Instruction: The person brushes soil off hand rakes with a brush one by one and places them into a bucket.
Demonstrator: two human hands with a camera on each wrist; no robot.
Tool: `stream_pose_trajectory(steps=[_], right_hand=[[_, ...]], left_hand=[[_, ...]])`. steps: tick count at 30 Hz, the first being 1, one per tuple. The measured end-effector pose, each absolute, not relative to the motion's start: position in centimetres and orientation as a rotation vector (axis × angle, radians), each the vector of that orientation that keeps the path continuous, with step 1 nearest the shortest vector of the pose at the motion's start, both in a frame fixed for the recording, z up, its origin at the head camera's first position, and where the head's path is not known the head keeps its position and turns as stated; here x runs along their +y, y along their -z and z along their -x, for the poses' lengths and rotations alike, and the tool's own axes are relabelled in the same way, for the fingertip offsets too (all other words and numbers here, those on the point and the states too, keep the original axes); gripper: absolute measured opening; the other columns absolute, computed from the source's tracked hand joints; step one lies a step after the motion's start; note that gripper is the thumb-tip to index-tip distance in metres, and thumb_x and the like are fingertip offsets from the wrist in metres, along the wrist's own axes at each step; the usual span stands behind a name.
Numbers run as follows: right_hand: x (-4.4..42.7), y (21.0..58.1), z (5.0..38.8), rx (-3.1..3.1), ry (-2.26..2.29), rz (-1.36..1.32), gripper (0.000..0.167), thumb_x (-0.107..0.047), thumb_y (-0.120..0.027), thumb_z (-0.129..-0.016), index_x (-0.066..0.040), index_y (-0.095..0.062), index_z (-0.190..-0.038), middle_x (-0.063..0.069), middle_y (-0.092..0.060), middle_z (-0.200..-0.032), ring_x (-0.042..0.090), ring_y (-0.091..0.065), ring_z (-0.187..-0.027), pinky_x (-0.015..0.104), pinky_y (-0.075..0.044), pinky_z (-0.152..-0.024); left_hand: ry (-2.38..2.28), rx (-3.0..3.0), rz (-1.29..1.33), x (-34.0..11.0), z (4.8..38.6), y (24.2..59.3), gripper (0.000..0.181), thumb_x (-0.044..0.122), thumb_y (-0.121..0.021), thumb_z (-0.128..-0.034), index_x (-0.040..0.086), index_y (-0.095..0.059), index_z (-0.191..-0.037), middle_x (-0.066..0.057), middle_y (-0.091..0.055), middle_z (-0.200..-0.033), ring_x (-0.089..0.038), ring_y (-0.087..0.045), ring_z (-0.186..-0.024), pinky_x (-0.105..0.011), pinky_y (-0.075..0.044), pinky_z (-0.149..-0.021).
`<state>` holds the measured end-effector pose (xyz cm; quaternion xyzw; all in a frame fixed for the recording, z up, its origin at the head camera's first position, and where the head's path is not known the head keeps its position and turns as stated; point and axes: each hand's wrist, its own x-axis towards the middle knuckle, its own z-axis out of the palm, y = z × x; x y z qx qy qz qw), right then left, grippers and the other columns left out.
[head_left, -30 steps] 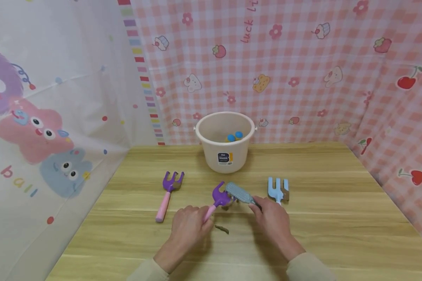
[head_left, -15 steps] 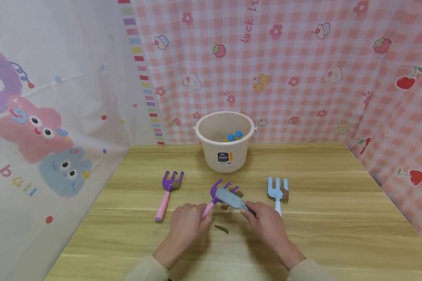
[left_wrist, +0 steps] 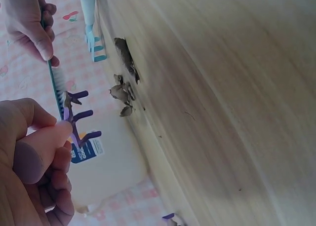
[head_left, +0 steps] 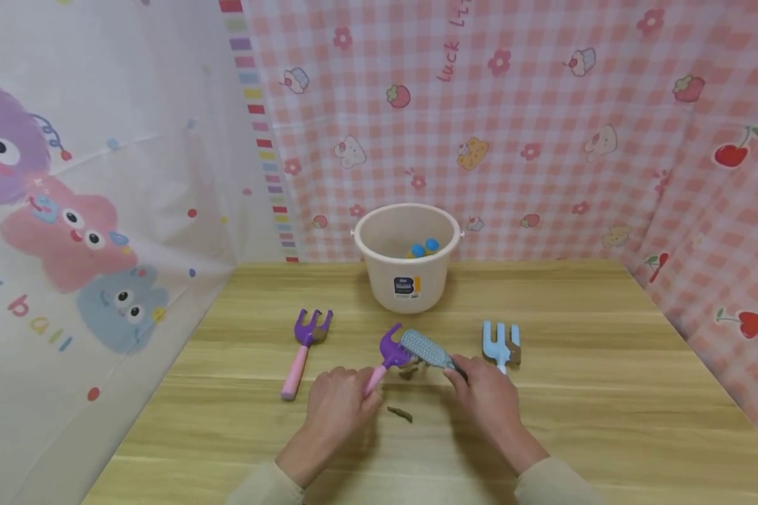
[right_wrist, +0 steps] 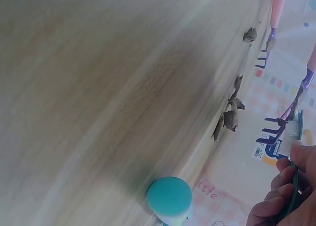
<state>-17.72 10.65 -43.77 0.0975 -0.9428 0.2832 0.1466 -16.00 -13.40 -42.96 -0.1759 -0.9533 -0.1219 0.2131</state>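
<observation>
My left hand (head_left: 340, 407) grips the pink handle of a small purple rake (head_left: 391, 351), held above the table with its prongs pointing away. In my right hand (head_left: 488, 400) is a grey-blue brush (head_left: 426, 348), its white bristles (left_wrist: 59, 80) against the rake head. Brown clumps (left_wrist: 120, 93) lie on the table below the rake, and a thin brown piece (head_left: 400, 414) lies nearer me. Some brown matter clings to the rake head in the left wrist view.
A cream bucket (head_left: 407, 284) with blue-topped things (head_left: 418, 250) inside stands behind the hands. Another purple rake with pink handle (head_left: 295, 372) lies left, brown stuff on it. A light blue rake (head_left: 496, 344) with a brown patch lies right. Patterned curtains (head_left: 467, 105) hang around the table.
The brush moved left and toward me across the rake head, then back right and away. Both hands keep their holds, and the left hand has hardly moved.
</observation>
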Motion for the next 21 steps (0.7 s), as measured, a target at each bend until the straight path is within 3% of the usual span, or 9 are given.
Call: stream_pose_trajectory(steps=[9, 21], right_hand=[[10.56, 43.91, 18.05, -2.704, -0.791, -0.252, 0.029, -0.026, -0.073, -0.091, -0.014, -0.073, -0.117, 0.004, -0.062, -0.076, 0.023, -0.059, -0.062, 0.041, -0.044, -0.049], [10.63, 43.83, 18.39, -2.698, -0.788, -0.245, 0.028, -0.026, -0.072, -0.092, -0.013, -0.073, -0.117, 0.004, -0.062, -0.077, 0.022, -0.057, -0.062, 0.039, -0.043, -0.049]], left_hand=[[0.283, -2.609, 0.492, -13.41, 16.04, 43.14, 0.027, 0.019, -0.065, -0.0787, 0.021, -0.044, -0.063, 0.008, -0.039, -0.052, -0.014, -0.040, -0.050, -0.032, -0.033, -0.053], [0.220, -2.606, 0.479, -13.37, 15.87, 43.12, 0.028, 0.024, -0.064, -0.0825, 0.022, -0.044, -0.063, 0.010, -0.036, -0.050, -0.012, -0.041, -0.048, -0.043, -0.044, -0.070]])
